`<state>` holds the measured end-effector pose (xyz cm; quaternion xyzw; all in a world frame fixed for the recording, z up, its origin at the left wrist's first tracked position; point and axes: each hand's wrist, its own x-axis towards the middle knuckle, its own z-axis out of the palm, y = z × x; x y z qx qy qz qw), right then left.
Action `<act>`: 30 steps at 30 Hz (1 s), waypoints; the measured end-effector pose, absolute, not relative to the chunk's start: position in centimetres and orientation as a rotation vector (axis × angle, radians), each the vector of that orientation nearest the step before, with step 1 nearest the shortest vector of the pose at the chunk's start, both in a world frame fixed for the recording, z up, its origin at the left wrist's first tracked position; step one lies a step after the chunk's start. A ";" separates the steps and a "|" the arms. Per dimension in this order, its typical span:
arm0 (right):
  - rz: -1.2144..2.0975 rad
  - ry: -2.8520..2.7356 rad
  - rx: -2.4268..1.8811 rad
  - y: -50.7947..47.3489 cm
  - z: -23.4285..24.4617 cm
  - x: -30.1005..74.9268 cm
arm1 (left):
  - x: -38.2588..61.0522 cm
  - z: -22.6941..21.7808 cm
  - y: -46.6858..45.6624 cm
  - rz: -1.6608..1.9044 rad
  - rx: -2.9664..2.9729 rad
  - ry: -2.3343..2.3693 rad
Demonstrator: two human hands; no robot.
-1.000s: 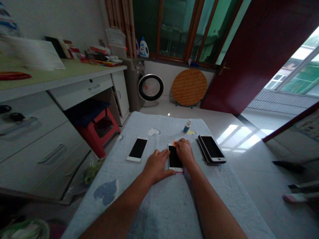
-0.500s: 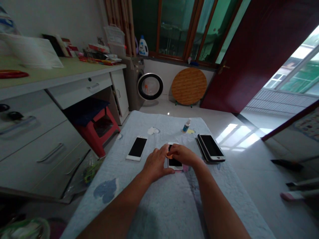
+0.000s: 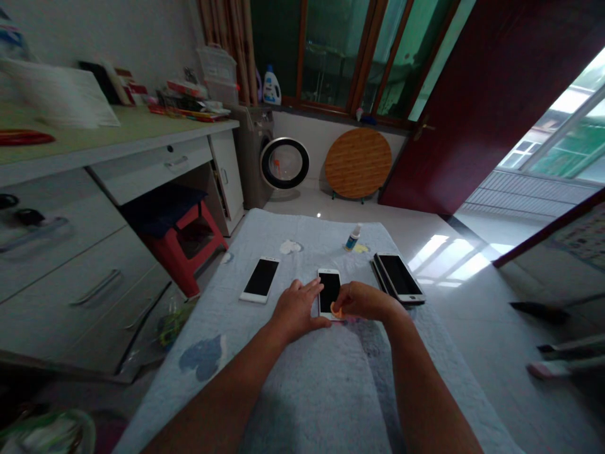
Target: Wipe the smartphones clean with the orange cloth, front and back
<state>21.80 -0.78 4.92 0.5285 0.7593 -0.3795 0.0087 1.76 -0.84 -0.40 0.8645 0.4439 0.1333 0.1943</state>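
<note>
Left hand (image 3: 293,313): spread wide, with fingertips on the left edge of the white phone (image 3: 329,287) and thumb stretched toward its lower left corner; not closed around anything.
Right hand (image 3: 362,301): bent at the wrist and pinched together at the fingertips, gripping an orange scrap (image 3: 336,310); pressed low on the right side of the screen.
White phone: lying face up between the left fingers and the right, touched from both sides; dark-screened, with the top end pointing away from the hands.
Orange scrap: bunched under the right fingertips, over the lower right part of the screen; too small to tell the material.
Second phone (image 3: 261,279): lying face up to the left of the left fingers, well apart from them; white-framed, dark-screened and slightly slanted.
Device stack (image 3: 401,279): to the right of the right fingers, near the wrist; topped by a white-framed phone, with something dark underneath, hard to count.
Spray bottle (image 3: 352,238): standing upright beyond the right fingers, white-topped and blue-labelled.
Cloth (image 3: 312,391): spread pale blue beneath both hands, patterned with hearts.
Washing machine (image 3: 250,151): far beyond the left fingers, with its round door (image 3: 269,165) swung out.
</note>
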 end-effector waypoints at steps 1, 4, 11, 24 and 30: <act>-1.176 2.349 1.696 -0.7 4.9 22.1 | 1.8 -0.4 -0.8 0.371 2.418 1.248; -1.187 2.308 1.750 -0.7 5.0 22.6 | 1.8 -0.4 -0.8 0.360 2.403 1.254; -1.280 2.428 1.531 -1.0 4.9 20.2 | 1.8 -0.6 -0.8 0.382 2.430 1.248; -0.487 2.649 2.144 1.5 1.2 20.9 | 1.7 -0.1 -0.9 0.384 2.438 1.234; -0.268 2.612 2.307 2.2 -0.4 20.0 | 1.7 -0.1 -0.8 0.352 2.450 1.214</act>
